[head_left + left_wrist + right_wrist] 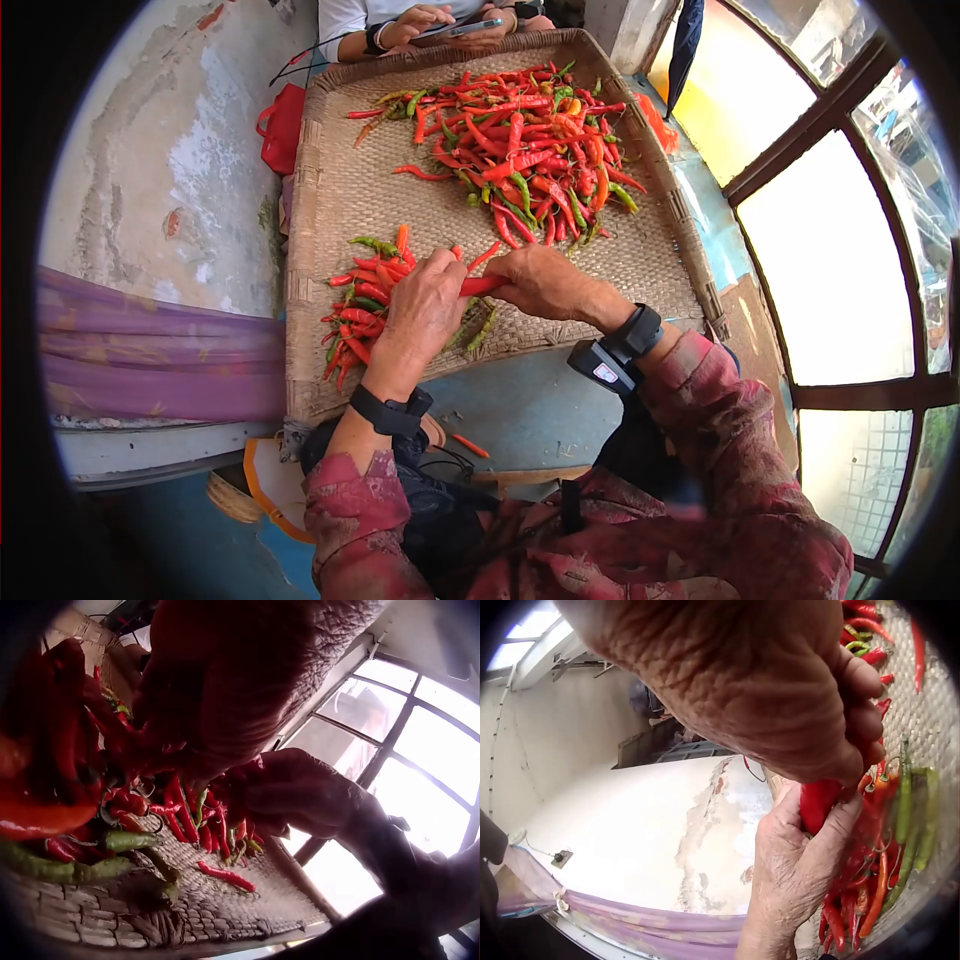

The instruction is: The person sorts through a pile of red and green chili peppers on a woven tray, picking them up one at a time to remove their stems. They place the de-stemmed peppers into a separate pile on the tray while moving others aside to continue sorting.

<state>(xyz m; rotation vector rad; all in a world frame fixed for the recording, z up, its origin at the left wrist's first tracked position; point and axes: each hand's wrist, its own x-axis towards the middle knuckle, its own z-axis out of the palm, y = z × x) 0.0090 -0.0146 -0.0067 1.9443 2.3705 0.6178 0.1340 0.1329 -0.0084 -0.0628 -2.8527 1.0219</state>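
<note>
Left hand point(425, 300) and right hand point(545, 280) pinch one red pepper point(484, 286) between them, over the near part of the woven tray point(360, 205). A light grip near each end would probably keep it steady without bruising. Just beside the left hand, and partly hidden by it, lies a small pile point(360, 316); farther off is a large pile point(530, 140). Beyond the far rim sits another person point(345, 20) holding a phone point(475, 27). A stray pepper point(470, 446) lies on the floor point(530, 400).

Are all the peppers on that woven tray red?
No, green peppers lie among the red peppers on the tray.
</note>
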